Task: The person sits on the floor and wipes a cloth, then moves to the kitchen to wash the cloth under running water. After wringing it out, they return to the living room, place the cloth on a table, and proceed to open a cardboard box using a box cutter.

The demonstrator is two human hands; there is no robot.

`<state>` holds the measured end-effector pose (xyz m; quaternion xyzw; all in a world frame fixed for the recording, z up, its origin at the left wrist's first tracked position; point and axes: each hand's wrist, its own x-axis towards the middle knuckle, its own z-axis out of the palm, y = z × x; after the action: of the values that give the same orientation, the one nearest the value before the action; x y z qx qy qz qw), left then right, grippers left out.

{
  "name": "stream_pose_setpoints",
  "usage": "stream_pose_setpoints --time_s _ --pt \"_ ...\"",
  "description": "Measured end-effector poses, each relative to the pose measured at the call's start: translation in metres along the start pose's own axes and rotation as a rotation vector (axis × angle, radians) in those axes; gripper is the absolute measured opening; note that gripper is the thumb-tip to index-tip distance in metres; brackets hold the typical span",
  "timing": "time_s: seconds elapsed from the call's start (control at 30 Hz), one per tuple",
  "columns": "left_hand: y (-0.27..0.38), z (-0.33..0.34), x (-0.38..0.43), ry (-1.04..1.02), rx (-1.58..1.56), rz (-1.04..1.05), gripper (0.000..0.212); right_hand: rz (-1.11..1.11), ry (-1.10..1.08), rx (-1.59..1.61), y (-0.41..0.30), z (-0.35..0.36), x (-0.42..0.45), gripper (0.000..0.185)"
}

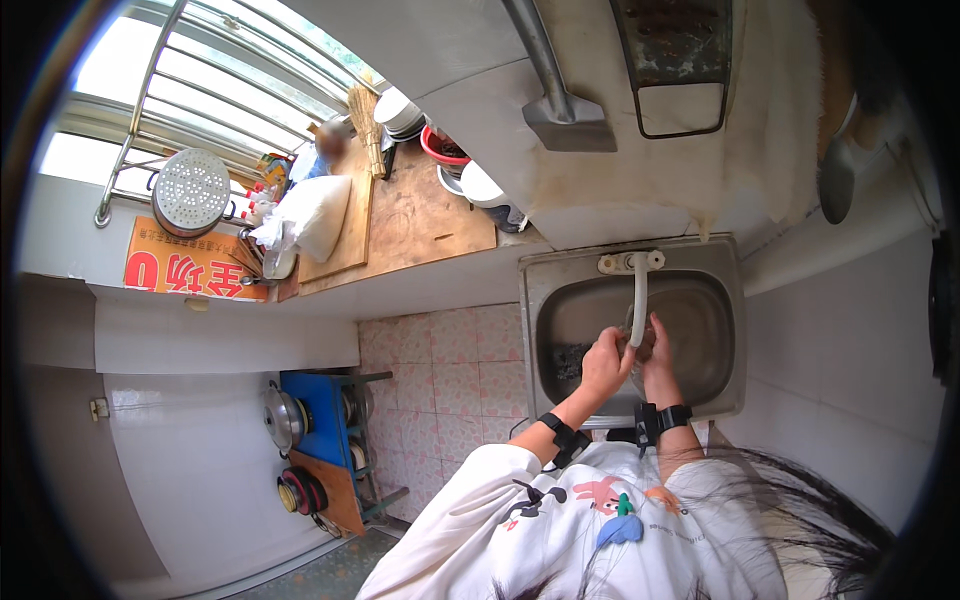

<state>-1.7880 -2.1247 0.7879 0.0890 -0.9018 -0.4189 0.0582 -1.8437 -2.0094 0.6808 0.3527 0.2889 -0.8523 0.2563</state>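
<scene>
Both my hands are over the basin of a stainless steel sink (pixel 697 375), under the end of a white faucet spout (pixel 640 300). My left hand (pixel 606 365) is curled at the left of the spout's end, and my right hand (pixel 658 345) is raised at its right. Between them is a small brownish, partly see-through item (pixel 645 351); the spout and fingers hide much of it, and its kind is unclear. Each wrist wears a black strap with a small box. A dark mesh-like drain area (pixel 570 361) lies in the basin's left part.
A metal spatula (pixel 562 116), a wire-framed rack (pixel 682 75) and a ladle (pixel 836 180) hang on the wall above. To the left, a wooden board (pixel 427 210), a white plastic bag (pixel 322 217) and a red bowl (pixel 442 150) occupy the counter. Lower left stands a blue shelf (pixel 319 412) with pots.
</scene>
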Motion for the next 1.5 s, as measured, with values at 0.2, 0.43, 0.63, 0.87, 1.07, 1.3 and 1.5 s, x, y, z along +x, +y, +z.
stream_pose_setpoints --time_s 0.2,0.43,0.63,0.87,1.07,1.3,1.5 --pt "-0.022 0.037 0.005 0.09 -0.111 -0.304 0.035 -0.341 0.147 -0.067 0.008 0.0 0.006 0.012" --pt "-0.033 0.055 -0.007 -0.397 -0.857 -1.181 0.04 -0.517 -0.025 -0.51 -0.011 0.015 -0.039 0.019" --pt "-0.042 0.047 -0.01 -0.552 -1.026 -1.33 0.037 -0.505 -0.161 -0.777 -0.023 0.029 -0.061 0.017" --pt "-0.051 -0.013 -0.017 -0.329 -0.578 -0.914 0.041 -1.122 0.179 -1.783 -0.084 0.055 -0.005 0.029" --pt "-0.061 -0.045 -0.036 -0.216 -0.365 -0.849 0.042 -1.281 -0.057 -2.464 -0.119 0.082 0.062 0.043" --pt "-0.046 -0.062 -0.062 -0.252 -0.313 -0.777 0.042 -0.722 -0.027 -2.179 -0.112 0.092 0.083 0.038" --pt "-0.03 -0.068 -0.066 -0.145 -0.164 -0.576 0.048 -0.765 0.024 -1.787 -0.109 0.071 0.087 0.061"
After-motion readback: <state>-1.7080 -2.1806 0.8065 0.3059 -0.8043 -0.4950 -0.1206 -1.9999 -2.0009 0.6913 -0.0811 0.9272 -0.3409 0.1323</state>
